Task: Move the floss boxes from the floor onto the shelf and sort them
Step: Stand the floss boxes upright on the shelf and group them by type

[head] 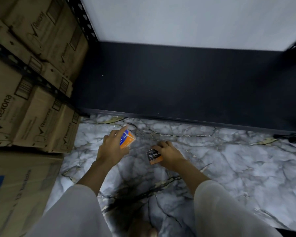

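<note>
Grey-veined marble floor (229, 168) across the lower frame, bare dark shelf (178, 79) above it, stacked cardboard cartons (24, 100) at left, left hand (112, 147) gripping an orange-and-blue floss box (128, 140), right hand (169, 154) gripping a black-and-orange charcoal floss box (153, 157).

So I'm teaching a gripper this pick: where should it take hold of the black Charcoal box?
Probably across the two long side edges of the Charcoal box, coming from above. It seems to lie label-up on the floor, and the right hand already holds its right side.
</note>
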